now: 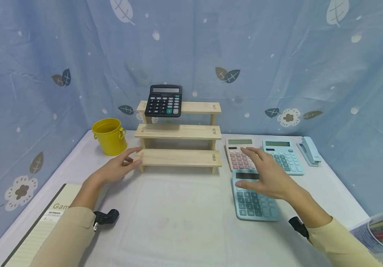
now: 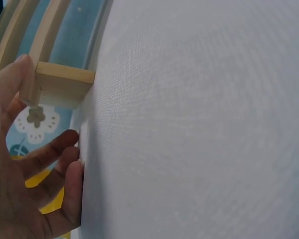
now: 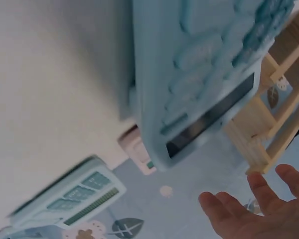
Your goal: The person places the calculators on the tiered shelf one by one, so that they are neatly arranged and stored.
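Note:
A three-tier wooden shelf [image 1: 181, 157] stands on the table. At the left end of its lowest board, my left hand [image 1: 116, 170] pinches the edge between thumb and forefinger; the other fingers [image 2: 72, 186] curl loosely beside it. A black calculator [image 1: 163, 101] leans on the top board. My right hand [image 1: 271, 176] hovers, fingers spread, over a large blue calculator [image 1: 255, 207] lying on the table. In the right wrist view, that hand [image 3: 269, 219] is apart from the calculator. Behind lie a pink calculator [image 1: 239, 157] and a light blue calculator [image 1: 285, 159].
A yellow bucket [image 1: 111, 139] stands left of the shelf. A notebook [image 1: 48, 222] lies at the front left, partly under my left forearm. A light blue stapler [image 1: 310, 151] sits at the back right. A container of colourful items [image 1: 375, 237] is at the right edge.

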